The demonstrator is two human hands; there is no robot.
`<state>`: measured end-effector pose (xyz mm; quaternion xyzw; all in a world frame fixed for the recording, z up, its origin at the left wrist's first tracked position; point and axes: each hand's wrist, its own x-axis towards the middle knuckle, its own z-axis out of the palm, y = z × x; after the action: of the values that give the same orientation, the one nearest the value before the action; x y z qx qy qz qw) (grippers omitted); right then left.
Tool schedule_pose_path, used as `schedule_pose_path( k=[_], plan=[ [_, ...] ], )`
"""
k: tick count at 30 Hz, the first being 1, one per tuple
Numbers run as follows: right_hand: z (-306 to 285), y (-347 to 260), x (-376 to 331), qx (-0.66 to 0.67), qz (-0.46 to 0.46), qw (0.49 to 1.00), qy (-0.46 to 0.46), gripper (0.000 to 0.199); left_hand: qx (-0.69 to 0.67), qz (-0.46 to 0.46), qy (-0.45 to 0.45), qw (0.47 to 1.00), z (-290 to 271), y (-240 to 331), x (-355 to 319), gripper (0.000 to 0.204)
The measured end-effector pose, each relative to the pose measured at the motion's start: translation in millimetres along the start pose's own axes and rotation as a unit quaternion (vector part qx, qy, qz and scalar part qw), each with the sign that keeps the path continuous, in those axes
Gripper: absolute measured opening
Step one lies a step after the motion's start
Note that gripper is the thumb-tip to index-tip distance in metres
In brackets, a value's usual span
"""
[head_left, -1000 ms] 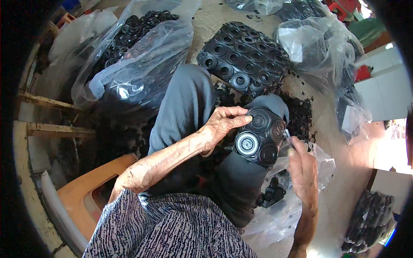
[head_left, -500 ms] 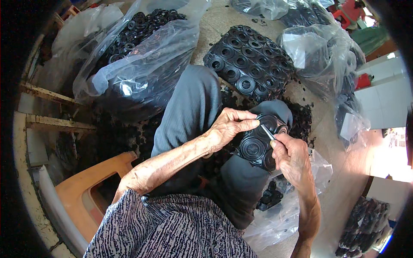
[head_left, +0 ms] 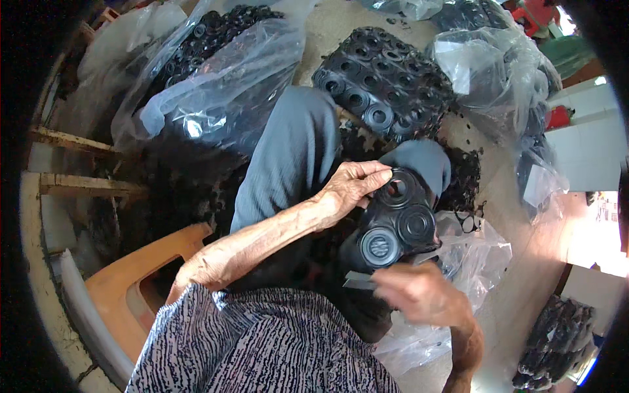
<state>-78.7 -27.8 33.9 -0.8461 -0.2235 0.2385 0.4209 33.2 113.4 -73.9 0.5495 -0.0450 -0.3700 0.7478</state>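
My left hand [head_left: 350, 187] pinches the upper edge of a small black rubber sheet [head_left: 391, 219] between thumb and fingers. Round ring shapes are moulded into the sheet, which I hold over my lap. The upper ring has an open centre; the lower ones look filled. Below the sheet, my right hand [head_left: 426, 291] is closed on a slim silver metal tool [head_left: 360, 280]. Motion smears the hand and tool, so the tool's exact kind does not show. The tool is apart from the sheet.
Stacked black ring sheets [head_left: 386, 82] lie beyond my knees. A clear plastic bag [head_left: 223, 85] of black rings stands at the far left, more bags [head_left: 485, 72] at the far right. An orange plastic stool [head_left: 141, 262] is at my left. Black scraps [head_left: 462, 173] litter the floor.
My right hand has pulled the tool away from the upper ring, down and toward me. The sheet has turned slightly, and the upper ring's open centre now shows. My left hand keeps its pinch.
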Motion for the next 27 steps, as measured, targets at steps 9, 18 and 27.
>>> schedule_pose_path(
  k=[9,18,27],
  plan=[
    [-0.6,9.8,-44.1,0.12,0.238,0.933,0.241,0.018,0.037,0.023,-0.116,0.992,-22.0,-12.8,-37.9,0.05],
    [14.6,-19.2,-21.9,-0.017,0.146,0.957,0.249,0.022,-0.08,-0.017,-0.073,0.994,-9.6,24.0,-60.6,0.048],
    [-37.5,-36.6,-37.1,0.045,0.14,0.82,0.553,0.023,-0.291,0.079,-0.165,0.939,74.4,47.5,-12.6,0.052]
  ],
)
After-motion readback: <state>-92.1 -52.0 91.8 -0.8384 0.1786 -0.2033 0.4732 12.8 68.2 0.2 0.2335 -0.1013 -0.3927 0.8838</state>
